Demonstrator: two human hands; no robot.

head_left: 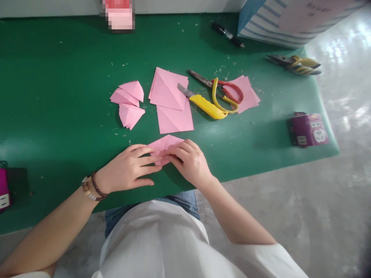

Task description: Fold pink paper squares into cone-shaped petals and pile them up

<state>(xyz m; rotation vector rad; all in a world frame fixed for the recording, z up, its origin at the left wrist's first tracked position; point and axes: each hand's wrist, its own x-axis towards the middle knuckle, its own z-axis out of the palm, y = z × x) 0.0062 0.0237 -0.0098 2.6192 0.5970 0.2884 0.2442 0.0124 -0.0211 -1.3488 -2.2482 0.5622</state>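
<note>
A piece of folded pink paper [168,140] lies flat on the green table near its front edge, under my fingers. My left hand [131,166], with bracelets at the wrist, rests with fingers spread across the paper's left side. At the paper's lower right, my right hand [191,160] pinches its edge between thumb and fingers, which cover part of the folds. Just beyond are creased pink squares [169,88], partly overlapping. To their left sit several folded pink paper pieces [130,94].
Scissors [228,92] with red and yellow handles lie on more pink paper [249,96], touching a yellow utility knife [207,107]. Pliers [298,64], a black pen [227,34] and a purple box-shaped object [310,130] are to the right. A striped bag [266,23] stands behind.
</note>
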